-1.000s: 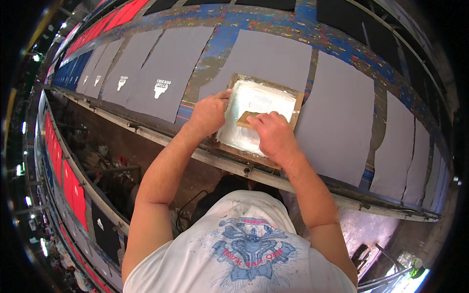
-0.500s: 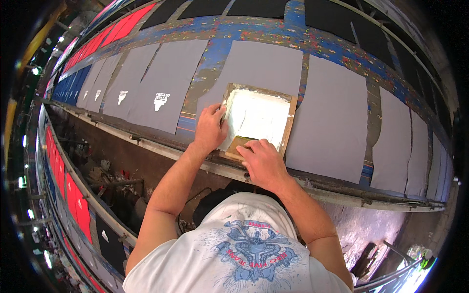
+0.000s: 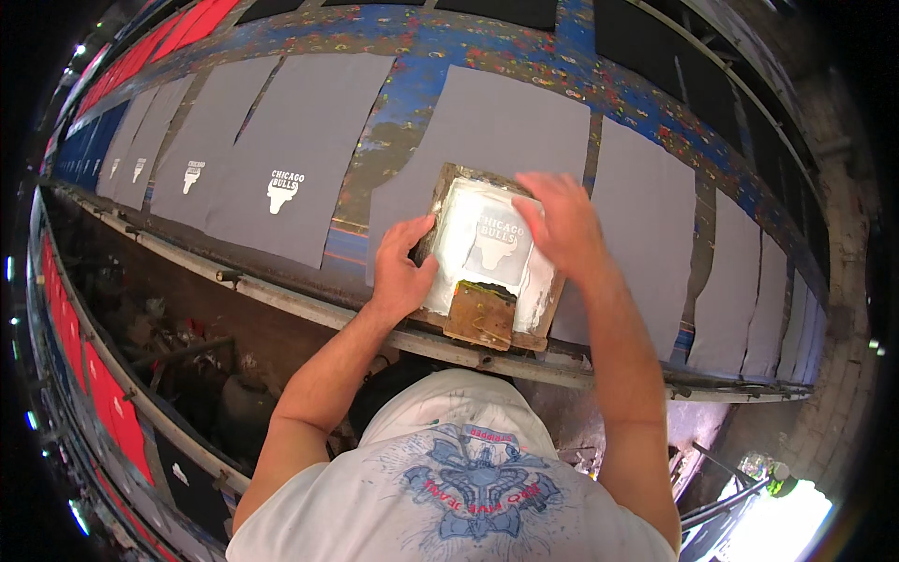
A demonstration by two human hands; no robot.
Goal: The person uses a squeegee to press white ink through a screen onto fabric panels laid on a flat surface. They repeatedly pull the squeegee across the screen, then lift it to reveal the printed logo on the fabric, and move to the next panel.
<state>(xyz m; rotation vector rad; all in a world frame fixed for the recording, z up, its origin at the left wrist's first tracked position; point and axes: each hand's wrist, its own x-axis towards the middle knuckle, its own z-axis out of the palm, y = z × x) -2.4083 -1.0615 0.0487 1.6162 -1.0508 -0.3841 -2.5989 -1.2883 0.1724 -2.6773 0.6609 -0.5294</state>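
Observation:
A screen-printing frame of worn wood lies on a grey fabric panel. White ink coats its mesh, and a pale bull's-head stencil shows in the middle. My left hand holds the frame's left rail, fingers bent and thumb at the edge. My right hand, slightly blurred, is over the frame's upper right corner with thumb and fingers apart and nothing in them. Whether it touches the wood I cannot tell. A wooden squeegee with a dark edge rests unheld on the near end of the frame.
Grey panels with white bull's-head prints lie to the left. Plain grey panels lie to the right. Black panels and red panels are on the far side. A metal rail runs along the table's near edge.
My right hand has let go of the squeegee and moved up to the frame's far right corner. The squeegee now lies on the near end, and the stencil shows through the ink.

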